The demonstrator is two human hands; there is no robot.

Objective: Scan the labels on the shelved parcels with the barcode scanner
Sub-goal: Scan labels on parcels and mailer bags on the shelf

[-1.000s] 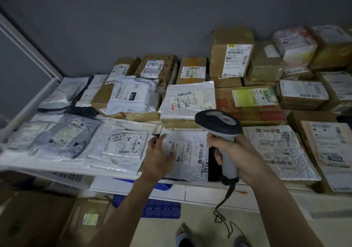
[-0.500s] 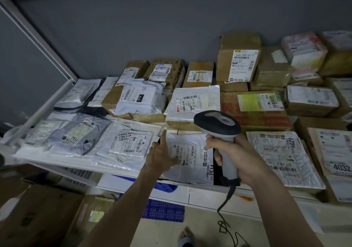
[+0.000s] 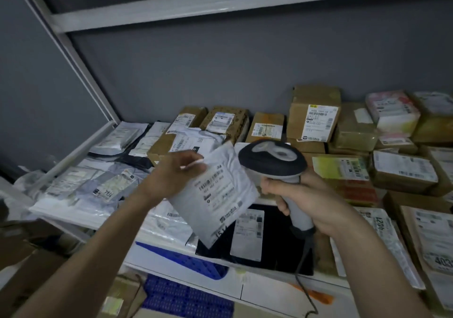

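The left hand (image 3: 176, 175) is pinching a white mailer (image 3: 218, 195) above the shelf (image 3: 81, 214) while the right hand (image 3: 301, 200) is gripping the scanner (image 3: 277, 165) beside it.

White shelf (image 3: 81, 143) carries parcels: grey and white mailers (image 3: 105, 185) on the left, brown boxes (image 3: 313, 114) along the back wall and right, a black mailer (image 3: 272, 239) with a white label at the front edge.

The mailer (image 3: 215, 195) I hold is white with black barcode stripes. My scanner (image 3: 273, 163) is black-headed, grey-handled. Boxes (image 3: 313, 112) are brown; a crate (image 3: 181, 261) is blue with a grid pattern.
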